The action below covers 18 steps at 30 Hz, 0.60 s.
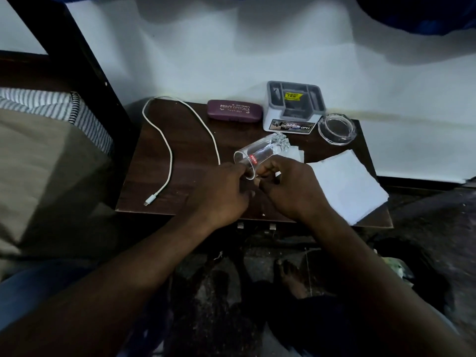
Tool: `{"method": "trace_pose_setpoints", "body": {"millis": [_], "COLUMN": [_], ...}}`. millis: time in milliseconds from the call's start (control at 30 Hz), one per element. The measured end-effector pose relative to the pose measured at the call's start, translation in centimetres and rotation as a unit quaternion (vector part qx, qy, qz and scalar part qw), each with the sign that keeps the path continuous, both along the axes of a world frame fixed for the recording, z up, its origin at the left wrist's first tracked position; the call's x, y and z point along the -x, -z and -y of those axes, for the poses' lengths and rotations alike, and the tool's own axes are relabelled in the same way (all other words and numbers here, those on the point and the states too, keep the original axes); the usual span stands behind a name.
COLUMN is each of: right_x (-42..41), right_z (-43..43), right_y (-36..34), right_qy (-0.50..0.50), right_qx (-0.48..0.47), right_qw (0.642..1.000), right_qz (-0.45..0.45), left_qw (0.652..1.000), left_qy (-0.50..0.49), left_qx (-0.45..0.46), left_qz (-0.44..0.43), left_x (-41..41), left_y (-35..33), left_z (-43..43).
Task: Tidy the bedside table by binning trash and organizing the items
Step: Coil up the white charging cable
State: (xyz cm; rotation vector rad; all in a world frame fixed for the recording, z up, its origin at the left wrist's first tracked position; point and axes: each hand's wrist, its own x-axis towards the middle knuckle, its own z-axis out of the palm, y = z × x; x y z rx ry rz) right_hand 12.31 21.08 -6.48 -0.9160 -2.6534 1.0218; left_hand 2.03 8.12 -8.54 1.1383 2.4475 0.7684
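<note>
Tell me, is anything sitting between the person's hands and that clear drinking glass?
Nothing visible. The left hand pinches the rim of the tilted glass, and the right hand curls against the same rim. The cable and paper sheets lie off to either side.

One wide-angle camera rides on the person's head, tilted forward and steeply down, close above the dark brown wooden worktop [193, 150]. The pale wall [231, 47] fills the top of the view, the dim floor [425, 215] the bottom.
</note>
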Motion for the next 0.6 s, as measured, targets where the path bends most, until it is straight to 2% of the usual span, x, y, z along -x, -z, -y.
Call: {"method": "trace_pose_setpoints", "body": {"millis": [167,400,500,600], "right_x": [0.2,1.4,1.8,1.6], "right_z": [0.1,0.8,1.1,1.6], "right_y": [1.0,1.7,1.7,1.9], "right_qy": [-0.01,-0.024,-0.041,-0.073], "right_qx": [-0.004,0.012,0.012,0.011], "right_qw": [1.0,0.999,0.997,0.994], "right_qz": [0.013,0.039,0.061,0.083], "left_qw": [0.999,0.994,0.986,0.977], "left_qy": [0.021,0.029,0.035,0.022], "left_qx": [0.008,0.075,0.118,0.176], "left_qz": [-0.023,-0.067,-0.116,-0.12], "left_x": [0.0,1.7,3.0,3.8], "left_y": [0.4,0.5,0.3,0.9], "left_z": [-0.4,-0.3,0.1,0.8]}}
